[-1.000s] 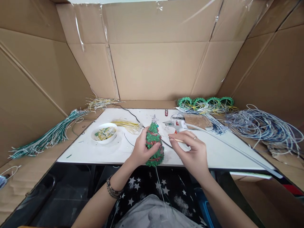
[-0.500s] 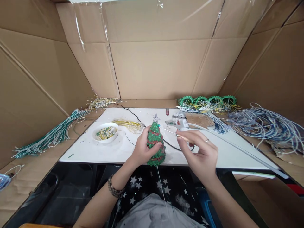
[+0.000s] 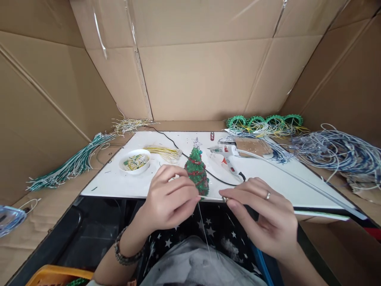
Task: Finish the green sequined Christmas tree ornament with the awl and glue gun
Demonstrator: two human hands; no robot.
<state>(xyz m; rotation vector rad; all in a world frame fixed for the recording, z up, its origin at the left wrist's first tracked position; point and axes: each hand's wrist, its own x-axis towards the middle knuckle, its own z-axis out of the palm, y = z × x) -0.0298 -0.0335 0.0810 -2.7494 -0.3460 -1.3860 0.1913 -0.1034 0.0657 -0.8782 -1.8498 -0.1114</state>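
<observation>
A small green beaded Christmas tree [image 3: 197, 171] with red garland bands and a clear star on top stands upright at the table's front edge. Thin pale strands [image 3: 204, 226] hang below it over my lap. Closed in front of the tree's lower left side, my left hand [image 3: 172, 198] pinches at the tip of a thin metal-shafted tool [image 3: 210, 198]. My right hand [image 3: 263, 214] is shut on that tool near its brassy collar; the handle is hidden in my palm. Whether the left fingertips hold anything besides the tip is hidden.
A glue gun [image 3: 228, 153] with a long glue stick lies behind my right hand. At left is a white bowl [image 3: 135, 169] of short wire pieces. Wire bundles [image 3: 336, 155], green beaded rings [image 3: 264, 121] and a small red tool [image 3: 212, 136] surround the white table [image 3: 107, 186].
My left hand has let go of the tree, which now stands on the table, and has come to the tool's tip. The right hand has lowered the tool toward me.
</observation>
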